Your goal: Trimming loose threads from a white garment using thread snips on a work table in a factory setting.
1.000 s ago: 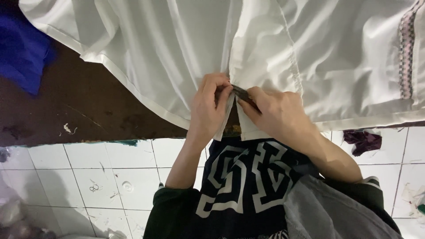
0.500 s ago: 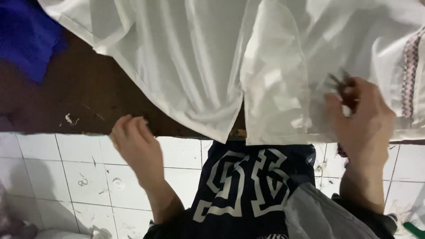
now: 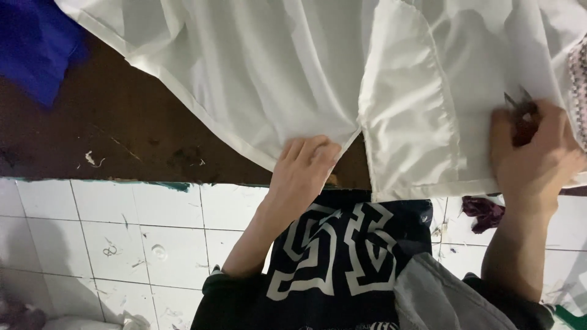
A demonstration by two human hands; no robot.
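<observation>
A white garment [image 3: 275,67] lies spread over a dark brown table [image 3: 92,134], its hemmed lower corner pointing toward me. My left hand [image 3: 302,168] rests flat on that corner near the table's front edge, fingers together, pinning the cloth. My right hand [image 3: 535,153] lies on the garment's right panel [image 3: 422,122] and is closed around small dark thread snips [image 3: 518,107], whose tips stick out above the fingers. A patterned trim band [image 3: 576,73] runs down the far right edge of the cloth.
A blue cloth [image 3: 30,43] lies at the table's back left. Below the table edge is a white tiled floor [image 3: 110,232] with a dark purple scrap [image 3: 483,211]. My dark patterned shirt [image 3: 342,256] fills the bottom centre.
Both hands were together at the garment's slit a second ago. My right hand moved right with the snips; my left hand dropped away, then came back onto the hem corner.
</observation>
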